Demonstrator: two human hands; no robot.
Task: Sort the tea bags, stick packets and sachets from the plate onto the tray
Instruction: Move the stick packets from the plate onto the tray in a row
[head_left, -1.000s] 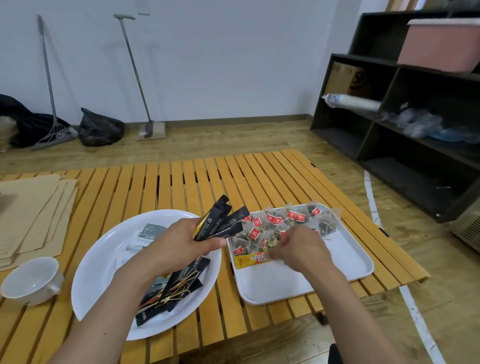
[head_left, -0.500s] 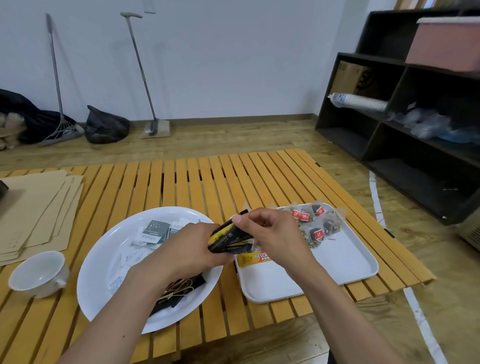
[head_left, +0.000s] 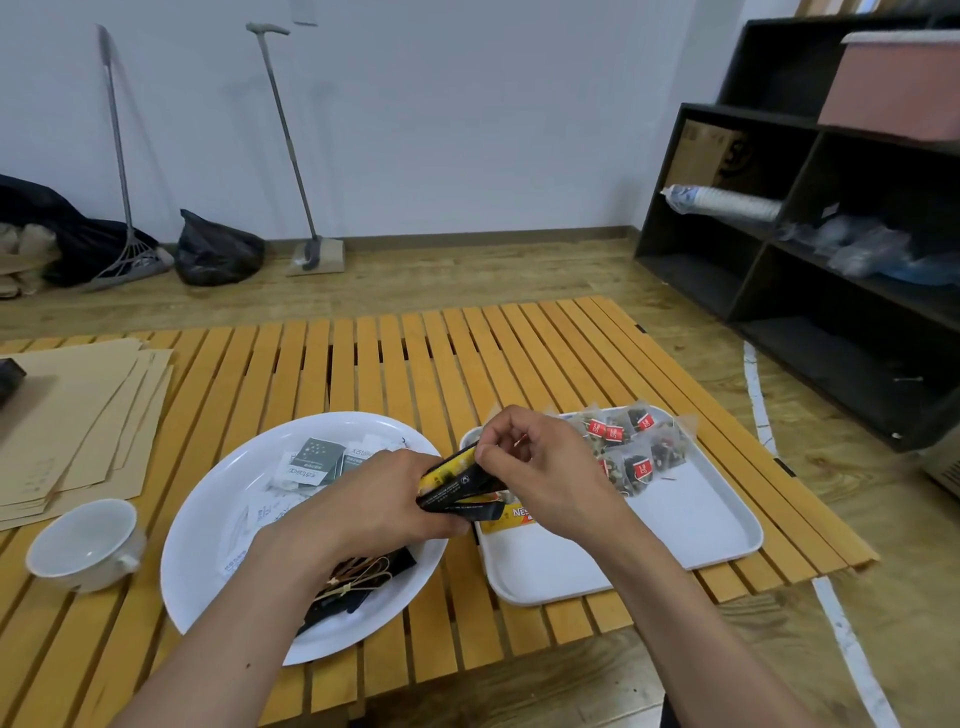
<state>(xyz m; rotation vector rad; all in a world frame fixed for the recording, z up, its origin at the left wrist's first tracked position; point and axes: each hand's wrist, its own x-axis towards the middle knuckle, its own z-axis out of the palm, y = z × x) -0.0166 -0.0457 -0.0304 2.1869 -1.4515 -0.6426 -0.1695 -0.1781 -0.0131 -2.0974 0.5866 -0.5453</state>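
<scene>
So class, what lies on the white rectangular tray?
On the white rectangular tray lie clear pyramid tea bags with red tags at the far end and a yellow stick packet. The right hand covers whatever lies beneath it.

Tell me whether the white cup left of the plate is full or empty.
Empty: the white cup stands upright on the slatted table, its bare white inside showing.

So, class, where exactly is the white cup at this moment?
In the head view the white cup stands on the slatted table's near left side, just left of the white plate and in front of the brown envelopes.
</scene>
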